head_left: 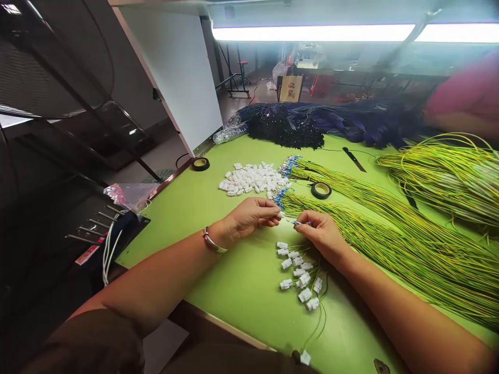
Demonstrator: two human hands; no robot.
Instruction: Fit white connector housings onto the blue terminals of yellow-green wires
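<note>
My left hand [259, 214] is closed in a pinch on a small white plastic connector housing [281, 214]. Facing it, a short gap apart, my right hand [317, 229] pinches a wire with a blue-sleeved metal terminal [297, 223] that points at the housing. Beyond the left hand lies a pile of loose white connector housings [253, 178]. Several housings with wires attached [299, 272] lie on the green tabletop [230, 280] below my hands. Bundles of yellow-green wires [390, 234] stretch to the right, their blue terminal ends [287, 166] beside the pile.
One black tape roll [321, 190] rests on the wires, another tape roll [200, 164] near the left edge. A black cutter knife [354, 159] lies further back. Dark wires with black connectors [286, 130] cover the table's far side. A person in a pink sleeve [465, 96] is at right.
</note>
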